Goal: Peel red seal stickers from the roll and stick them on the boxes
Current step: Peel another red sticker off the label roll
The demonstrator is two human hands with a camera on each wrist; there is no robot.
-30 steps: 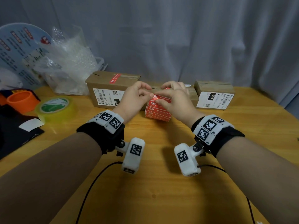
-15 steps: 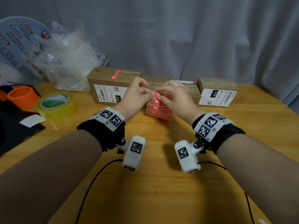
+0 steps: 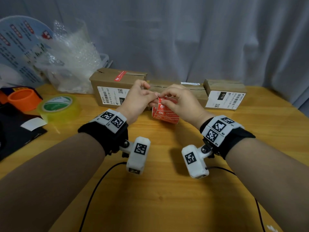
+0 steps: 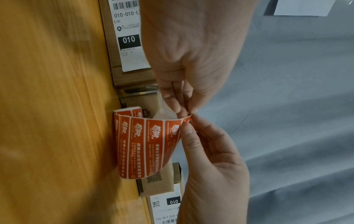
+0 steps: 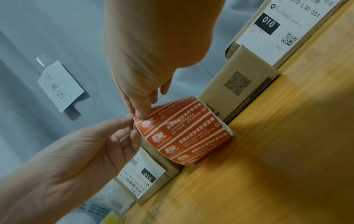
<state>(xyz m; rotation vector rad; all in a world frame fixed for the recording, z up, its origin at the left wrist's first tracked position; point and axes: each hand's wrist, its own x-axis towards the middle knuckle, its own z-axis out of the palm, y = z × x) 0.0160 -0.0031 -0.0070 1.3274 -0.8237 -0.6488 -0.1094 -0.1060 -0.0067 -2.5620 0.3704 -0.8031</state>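
Observation:
A roll of red seal stickers [image 3: 165, 113] stands on the wooden table in front of three cardboard boxes. Its free end curls upward as a strip [image 4: 147, 144]. My left hand [image 3: 154, 94] pinches the strip's top corner between thumb and fingers. My right hand [image 3: 162, 101] pinches the same end just beside it; the fingertips of both hands almost touch [image 5: 134, 118]. The left box [image 3: 107, 81] carries a red sticker [image 3: 120, 76] across its top seam. The middle box [image 3: 194, 92] and the right box [image 3: 224, 87] show no red sticker.
On the left of the table are a yellowish tape roll [image 3: 58, 106], an orange ring [image 3: 25, 99], a bubble-wrap bag [image 3: 70, 61], a round printed fan [image 3: 16, 47] and a black sheet [image 3: 15, 139]. A grey curtain hangs behind the boxes. Camera cables [image 3: 93, 190] trail over the near table.
Both hands have risen a little with the strip's end, unrolling more of it. The roll stays on the table and the boxes have not moved.

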